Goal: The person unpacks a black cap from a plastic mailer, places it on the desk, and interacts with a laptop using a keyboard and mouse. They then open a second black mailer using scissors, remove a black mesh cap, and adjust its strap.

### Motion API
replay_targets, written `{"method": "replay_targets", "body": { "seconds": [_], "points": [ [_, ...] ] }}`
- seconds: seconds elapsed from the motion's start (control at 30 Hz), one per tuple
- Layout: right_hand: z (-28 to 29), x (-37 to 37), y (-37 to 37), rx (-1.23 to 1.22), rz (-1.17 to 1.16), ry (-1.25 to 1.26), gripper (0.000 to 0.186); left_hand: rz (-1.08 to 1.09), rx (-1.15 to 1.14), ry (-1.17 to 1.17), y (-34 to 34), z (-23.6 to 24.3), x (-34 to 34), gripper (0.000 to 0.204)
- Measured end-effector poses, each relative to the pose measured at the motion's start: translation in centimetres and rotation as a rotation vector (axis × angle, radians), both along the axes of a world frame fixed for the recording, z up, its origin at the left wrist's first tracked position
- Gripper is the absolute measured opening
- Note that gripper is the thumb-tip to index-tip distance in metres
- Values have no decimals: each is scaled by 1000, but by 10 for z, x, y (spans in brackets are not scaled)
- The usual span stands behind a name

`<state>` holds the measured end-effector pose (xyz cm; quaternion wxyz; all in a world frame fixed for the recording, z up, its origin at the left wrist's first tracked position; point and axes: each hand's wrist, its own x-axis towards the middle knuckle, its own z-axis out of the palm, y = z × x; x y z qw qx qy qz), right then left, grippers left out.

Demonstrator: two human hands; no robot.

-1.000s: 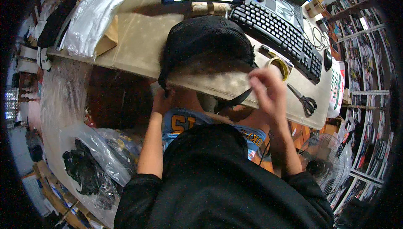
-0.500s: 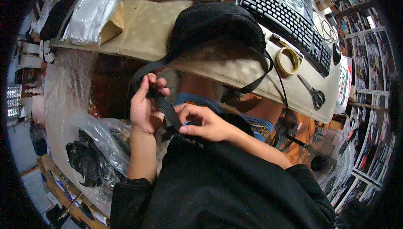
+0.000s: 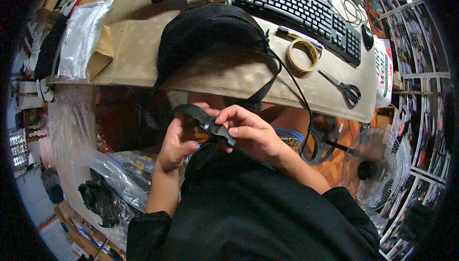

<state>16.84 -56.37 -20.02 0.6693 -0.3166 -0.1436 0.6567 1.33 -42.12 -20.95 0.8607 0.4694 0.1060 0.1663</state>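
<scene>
A black mesh-fabric bag [image 3: 205,34] rests at the table's near edge, with a webbing strap [image 3: 265,89] trailing over the edge from its right side. In front of it, above my lap, I hold a black plastic buckle [image 3: 224,135] with a loop of black webbing [image 3: 193,112] threaded at it. My right hand [image 3: 256,132] pinches the buckle between thumb and fingers. My left hand [image 3: 174,144] is curled around the webbing from the left, its fingers partly hidden behind the strap and buckle.
On the table [image 3: 131,62] lie scissors [image 3: 345,89], a tape roll [image 3: 304,55], a marker [image 3: 291,34], a keyboard [image 3: 296,15] and a mouse [image 3: 367,37]. Silvery plastic packets [image 3: 86,41] sit at the left. A fan [image 3: 370,169] stands right, plastic bags [image 3: 112,191] lower left.
My hands have brought the strap's buckle into view, and the right hand now pinches it. The webbing has become a small loop between the hands. The whole view has shifted slightly.
</scene>
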Motion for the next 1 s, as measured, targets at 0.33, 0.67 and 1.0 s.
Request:
{"method": "replay_targets", "body": {
  "seconds": [0.33, 0.67, 1.0],
  "points": [
    [32, 32, -4, 6, -46, -1051, 24, 22, 1072, 527, 4, 63, 26, 9],
    [41, 36, 3, -95, 6, -747, 24, 213, 1044, 252, 5, 75, 36, 8],
    [44, 33, 12, -165, 79, -517, 28, 266, 955, 202, 4, 67, 39, 18]
  ]
}}
